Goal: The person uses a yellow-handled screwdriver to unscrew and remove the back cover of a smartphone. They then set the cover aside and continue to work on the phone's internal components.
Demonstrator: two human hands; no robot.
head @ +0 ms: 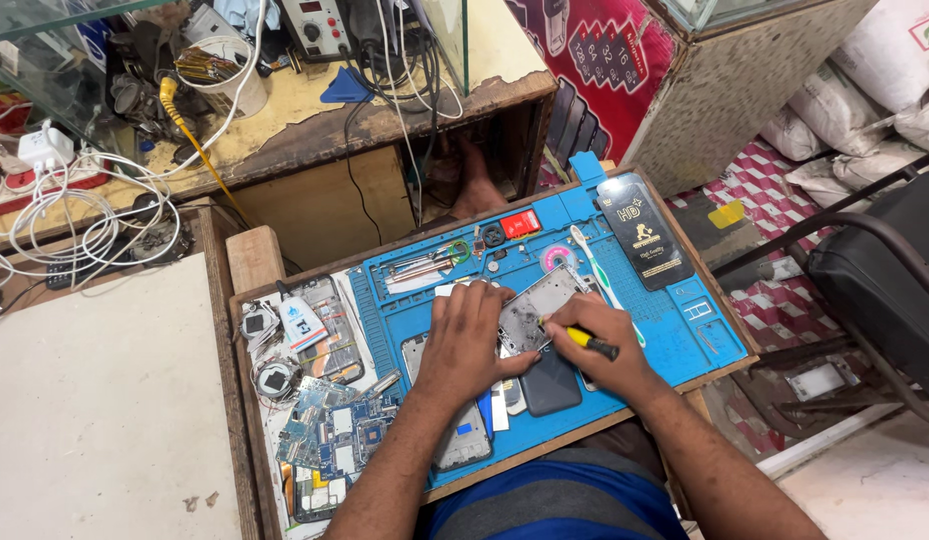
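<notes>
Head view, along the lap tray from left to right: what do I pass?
Pile of loose circuit boards → left hand → opened phone → right hand holding a yellow-handled screwdriver → black screen-protector packet.

A wooden tray (247,262) carries a blue work mat (675,335) and loose circuit boards (335,440).

This is a small phone repair shop. A blue repair mat (675,330) with small compartments lies on a wooden tray (247,262), and beside it there are many loose circuit boards (335,440) and phone parts. On the worn wooden counter (315,120) behind stand a soldering station (320,25), a cup of tools (220,70) and tangled white cables (85,225). A glass display case (455,40) is also there.
</notes>
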